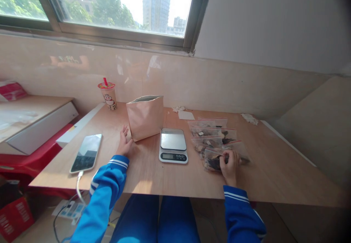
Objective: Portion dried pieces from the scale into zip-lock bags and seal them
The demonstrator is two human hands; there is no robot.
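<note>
A brown stand-up pouch (pixel 144 118) stands upright with its top edge parted. My left hand (pixel 124 141) rests on the table at the pouch's lower left corner, fingers apart and holding nothing. Right of the pouch lies a white kitchen scale (pixel 173 146) with a bare metal plate. Several clear zip bags with red seal strips, holding dark and brown dried pieces, overlap to the scale's right. My right hand (pixel 229 163) is closed on the upper edge of the nearest zip bag (pixel 212 161); its fingertips partly hide that edge.
A phone (pixel 87 152) on a white charging cable lies at the left. Behind it stands a lidded drink cup (pixel 109 96) with a red straw. A white card (pixel 186 115) and crumpled tissue (pixel 249 119) lie by the tiled wall. Below left is a power strip (pixel 70 210).
</note>
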